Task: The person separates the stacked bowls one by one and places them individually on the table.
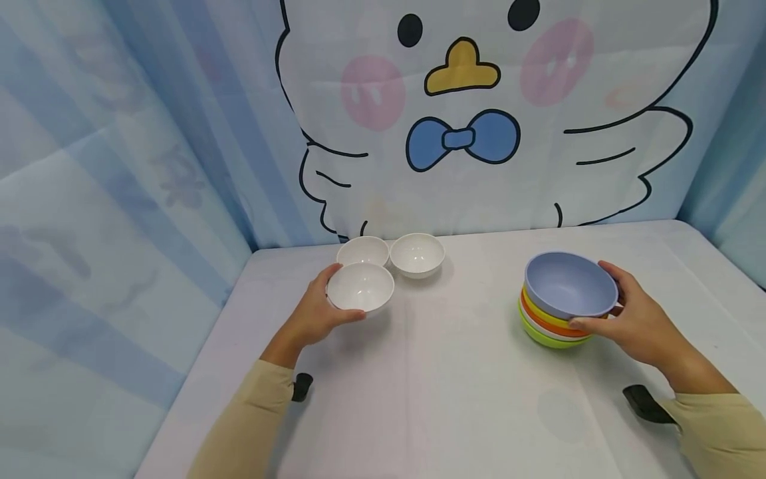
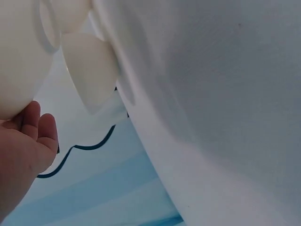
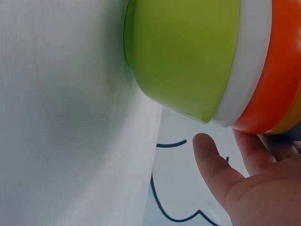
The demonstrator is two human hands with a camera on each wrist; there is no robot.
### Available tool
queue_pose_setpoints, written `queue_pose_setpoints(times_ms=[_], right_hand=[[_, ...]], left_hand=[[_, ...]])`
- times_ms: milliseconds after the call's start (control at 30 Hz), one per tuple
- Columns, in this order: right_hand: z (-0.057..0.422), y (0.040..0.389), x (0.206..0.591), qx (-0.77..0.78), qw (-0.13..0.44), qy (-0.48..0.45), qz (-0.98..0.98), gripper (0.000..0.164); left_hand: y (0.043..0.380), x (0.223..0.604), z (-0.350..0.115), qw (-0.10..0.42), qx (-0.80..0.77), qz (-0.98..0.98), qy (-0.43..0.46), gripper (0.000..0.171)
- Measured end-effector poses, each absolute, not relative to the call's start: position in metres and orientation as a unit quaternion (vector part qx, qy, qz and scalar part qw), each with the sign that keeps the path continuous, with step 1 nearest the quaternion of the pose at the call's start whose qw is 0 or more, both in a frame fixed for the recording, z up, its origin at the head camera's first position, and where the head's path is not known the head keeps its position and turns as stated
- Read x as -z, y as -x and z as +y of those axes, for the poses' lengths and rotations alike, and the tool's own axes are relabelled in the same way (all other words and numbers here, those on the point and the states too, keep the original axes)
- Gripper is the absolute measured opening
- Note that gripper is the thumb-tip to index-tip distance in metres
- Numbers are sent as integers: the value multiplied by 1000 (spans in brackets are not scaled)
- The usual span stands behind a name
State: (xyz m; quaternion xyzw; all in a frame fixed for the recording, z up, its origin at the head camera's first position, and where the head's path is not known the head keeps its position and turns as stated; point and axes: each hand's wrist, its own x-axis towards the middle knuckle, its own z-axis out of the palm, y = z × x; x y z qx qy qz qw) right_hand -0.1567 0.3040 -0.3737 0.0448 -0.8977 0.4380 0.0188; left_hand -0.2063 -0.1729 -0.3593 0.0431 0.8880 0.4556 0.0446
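My left hand point(image 1: 320, 309) grips a small white bowl point(image 1: 361, 287) by its side, thumb near the front rim. In the left wrist view, the fingers curl against the held bowl's wall. Two more white bowls stand just behind it, one at the back left point(image 1: 363, 250) and one at the back right point(image 1: 417, 255). On the right, my right hand point(image 1: 637, 326) holds the blue bowl point(image 1: 571, 285) at its right side. That bowl tops a nested stack with yellow, orange point(image 3: 287, 66), white point(image 3: 249, 61) and green point(image 3: 183, 56) bowls under it.
A white cloth covers the table point(image 1: 467, 386). Behind it hangs a curtain point(image 1: 479, 193) with a cartoon figure, close to the back edge, and a blue patterned curtain point(image 1: 120, 219) runs along the left side. A dark strap piece point(image 1: 648, 404) shows at the right wrist.
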Motion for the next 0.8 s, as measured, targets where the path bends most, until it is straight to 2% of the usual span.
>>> queue_pose_setpoints(times_ms=[800], right_hand=[[305,157,376,-433,18,-45,-900,114]], left_hand=[[206,380,-189,92,-436,895,-13,111]])
